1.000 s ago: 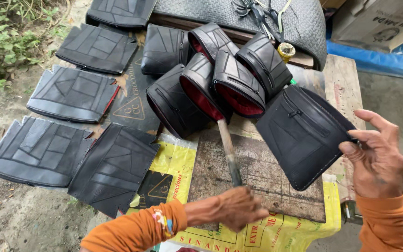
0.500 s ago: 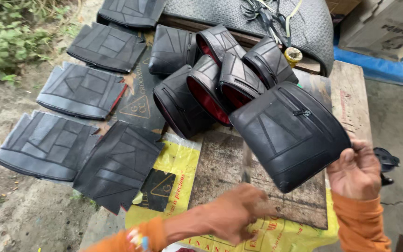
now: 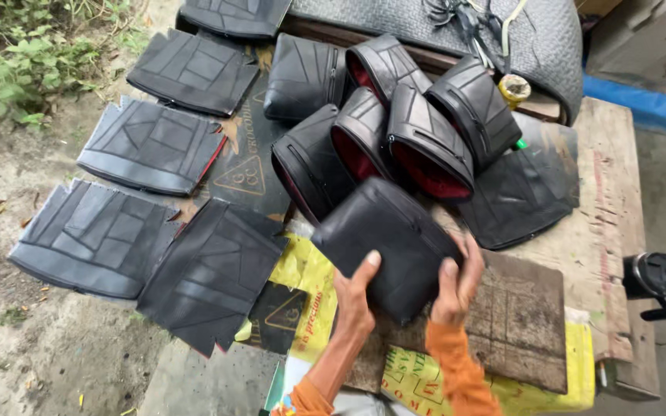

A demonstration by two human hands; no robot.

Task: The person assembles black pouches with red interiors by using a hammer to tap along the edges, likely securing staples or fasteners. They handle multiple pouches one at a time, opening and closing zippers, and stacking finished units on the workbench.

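Head view: left hand (image 3: 354, 289) and right hand (image 3: 456, 281) clasp black rubber pouch (image 3: 385, 240) at its lower edge, fingers (image 3: 369, 263) curled round it. Beyond fingertips, open red-lined pouches (image 3: 425, 150) crowd close. Risk: shallow edge grip slips; pouch drops or topples that cluster.

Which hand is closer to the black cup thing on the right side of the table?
The right hand. It grips the right edge of the black pouch, with bare board between it and the black cup. The left hand holds the pouch's lower left edge, farther away.
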